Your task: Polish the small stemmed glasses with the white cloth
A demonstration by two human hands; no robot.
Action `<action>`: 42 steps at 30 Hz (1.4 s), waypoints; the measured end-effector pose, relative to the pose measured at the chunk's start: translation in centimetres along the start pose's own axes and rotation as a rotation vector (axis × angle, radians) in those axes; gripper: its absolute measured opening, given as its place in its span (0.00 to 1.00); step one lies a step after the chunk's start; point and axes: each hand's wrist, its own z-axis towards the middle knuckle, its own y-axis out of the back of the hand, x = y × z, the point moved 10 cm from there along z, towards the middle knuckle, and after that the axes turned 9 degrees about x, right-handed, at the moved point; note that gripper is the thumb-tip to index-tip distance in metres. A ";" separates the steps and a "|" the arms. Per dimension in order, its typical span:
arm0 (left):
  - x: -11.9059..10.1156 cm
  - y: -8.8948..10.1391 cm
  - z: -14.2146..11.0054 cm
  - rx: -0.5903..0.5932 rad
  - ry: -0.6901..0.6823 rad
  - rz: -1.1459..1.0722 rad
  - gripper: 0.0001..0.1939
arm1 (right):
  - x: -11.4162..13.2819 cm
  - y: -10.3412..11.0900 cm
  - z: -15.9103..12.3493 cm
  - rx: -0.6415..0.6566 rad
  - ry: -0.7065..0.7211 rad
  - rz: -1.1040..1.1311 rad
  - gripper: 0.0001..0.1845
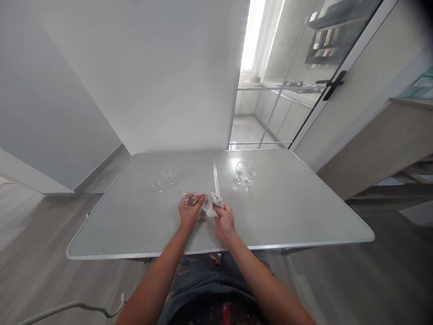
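My left hand (190, 213) is closed around a clear stemmed glass (188, 199), which is tipped on its side with its bowl to the left. In my right hand (226, 220) is a white cloth (211, 205), bunched up and pressed against the foot end of that glass. The cloth hides the glass's foot. Both hands are just above the table, near its front middle. Two stemmed glasses (241, 169) stand upright to the right of the table's seam. On the left half are several small clear glasses (165, 175), hard to make out against the surface.
The pale folding table (287, 212) has a metal rim and a seam (215, 171) down its middle. A white wall (176, 90) rises behind it. At the back right is a glass-paned door with a black handle (333, 85). A pale hose or cable (77, 307) shows at lower left.
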 end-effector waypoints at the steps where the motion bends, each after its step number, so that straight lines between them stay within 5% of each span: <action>1: 0.1 -0.3 -0.1 0.025 0.013 -0.009 0.18 | 0.3 0.2 0.1 -0.017 0.024 0.022 0.16; 8: 0.0 0.0 0.1 0.001 0.011 -0.010 0.18 | -2.6 0.0 0.1 0.055 -0.131 -0.037 0.14; 14: 0.5 -0.2 0.2 0.033 0.013 -0.032 0.18 | 0.1 -0.1 0.5 0.027 0.039 -0.018 0.13; 20: 0.3 0.2 0.4 -0.004 0.003 -0.048 0.19 | -1.8 -0.3 0.5 0.082 -0.134 -0.093 0.13; 25: 0.3 -0.4 0.2 0.029 0.027 -0.065 0.19 | 0.0 0.3 -0.4 0.034 -0.011 -0.143 0.16; 28: 0.6 -0.8 0.1 0.075 0.045 -0.026 0.19 | 3.3 -0.8 -0.4 0.035 0.158 -0.446 0.18; 32: 0.4 0.1 0.2 0.017 -0.002 0.039 0.18 | 5.9 -5.5 -1.7 0.340 0.441 -1.073 0.27; 35: 0.7 0.4 0.3 0.001 0.002 -0.021 0.18 | 5.7 -6.8 -2.8 0.494 0.522 -1.304 0.29; 38: 0.8 0.4 0.3 0.003 0.020 -0.094 0.18 | 5.8 -6.7 -3.0 0.507 0.520 -1.275 0.29; 42: 0.9 -0.4 0.1 0.066 0.070 -0.123 0.21 | 6.4 -4.4 -0.5 0.271 0.320 -0.906 0.23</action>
